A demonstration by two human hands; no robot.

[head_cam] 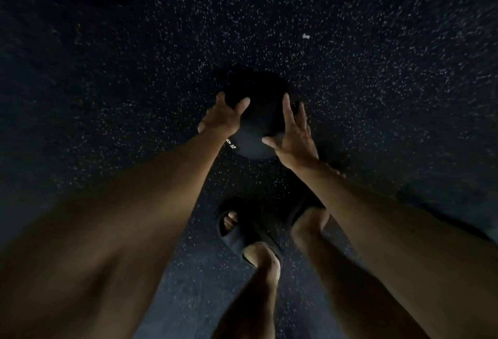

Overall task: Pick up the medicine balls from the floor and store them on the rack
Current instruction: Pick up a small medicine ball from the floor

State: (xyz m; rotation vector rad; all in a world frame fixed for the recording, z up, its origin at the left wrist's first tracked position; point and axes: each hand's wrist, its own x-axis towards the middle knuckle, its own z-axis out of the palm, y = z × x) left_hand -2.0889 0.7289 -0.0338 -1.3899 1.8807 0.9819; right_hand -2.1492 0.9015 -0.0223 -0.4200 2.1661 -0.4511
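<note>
While both bare arms stretch down toward the dark, white-flecked floor [377, 82], a black medicine ball [257, 120] sits on it mid-view, just beyond the person's feet. The left hand [225, 117] lies against the ball's left side, fingers spread wide and thumb across its top. The right hand [293, 136] flanks the right side, also spread wide with fingers pointing far; the dim light hides whether it touches. Small white print [231, 144] shows on the ball by the left wrist. Black slides [237, 239] cover the feet nearby, and a white scrap [305, 36] lies farther off to the right.
</note>
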